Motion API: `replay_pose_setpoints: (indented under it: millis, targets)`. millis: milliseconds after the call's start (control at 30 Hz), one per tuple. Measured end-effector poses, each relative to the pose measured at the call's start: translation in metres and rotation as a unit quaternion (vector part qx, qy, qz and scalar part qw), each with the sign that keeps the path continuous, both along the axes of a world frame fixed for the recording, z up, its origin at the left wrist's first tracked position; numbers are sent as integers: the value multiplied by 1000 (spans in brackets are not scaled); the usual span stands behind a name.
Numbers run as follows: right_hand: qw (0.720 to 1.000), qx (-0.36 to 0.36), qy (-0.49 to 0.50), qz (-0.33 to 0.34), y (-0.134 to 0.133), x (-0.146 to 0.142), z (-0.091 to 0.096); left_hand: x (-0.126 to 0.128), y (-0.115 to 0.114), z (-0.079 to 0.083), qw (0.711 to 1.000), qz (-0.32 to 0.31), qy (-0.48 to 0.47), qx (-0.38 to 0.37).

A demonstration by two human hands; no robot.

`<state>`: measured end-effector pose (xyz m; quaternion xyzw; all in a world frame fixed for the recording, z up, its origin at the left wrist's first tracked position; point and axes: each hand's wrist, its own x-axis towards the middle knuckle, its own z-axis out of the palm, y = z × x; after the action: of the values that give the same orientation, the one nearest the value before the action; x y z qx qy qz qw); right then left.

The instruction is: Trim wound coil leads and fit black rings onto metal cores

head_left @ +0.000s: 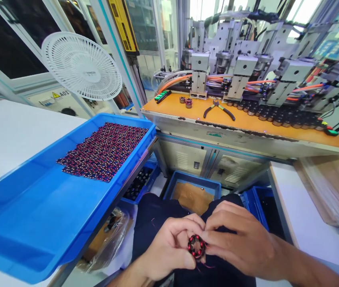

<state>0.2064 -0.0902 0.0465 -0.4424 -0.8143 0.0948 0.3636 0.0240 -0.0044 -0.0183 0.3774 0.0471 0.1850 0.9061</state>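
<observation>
Resting low in the middle, above the dark lap [151, 217], the stator [196, 246] is showing as a small black ring with glossy red windings. Its flat face is pointing up at the camera. The left hand [169, 249] is pinching its left rim, and the right hand [238, 239] is pinching its right rim. At left, a smooth blue tray [38, 223] is holding a flat layer of similar rings [103, 151]. Pliers [219, 108] are lying on the orange bench [175, 104].
</observation>
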Motion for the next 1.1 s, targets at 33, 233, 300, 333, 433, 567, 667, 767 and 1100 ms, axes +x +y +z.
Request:
replay_pose_setpoints:
  millis: [33,233,300,333,433,567,667,767,1100]
  targets:
    - [1000,7,7,4,1,1,-2,0,0,0,1000,1,-1,-2]
    - [999,34,19,14,2,3,-10,2,-1,-2,1000,4,20,6]
    - [999,40,20,15,0,2,-13,2,-1,-2,999,6,30,15]
    - [999,42,24,15,-1,2,-14,1,-1,-2,999,8,36,20]
    - [998,49,45,2,-4,0,-15,0,1,-1,998,22,40,47]
    - [995,48,82,-35,-6,-7,-15,-1,1,1,991,68,30,111]
    - [990,39,108,-86,-8,-13,-18,0,0,2,978,115,19,175]
    - [983,46,114,-140,-10,-18,-22,-1,-1,2,962,158,31,221]
    - [973,86,89,-193,-12,-19,-28,0,-2,1,982,88,119,118]
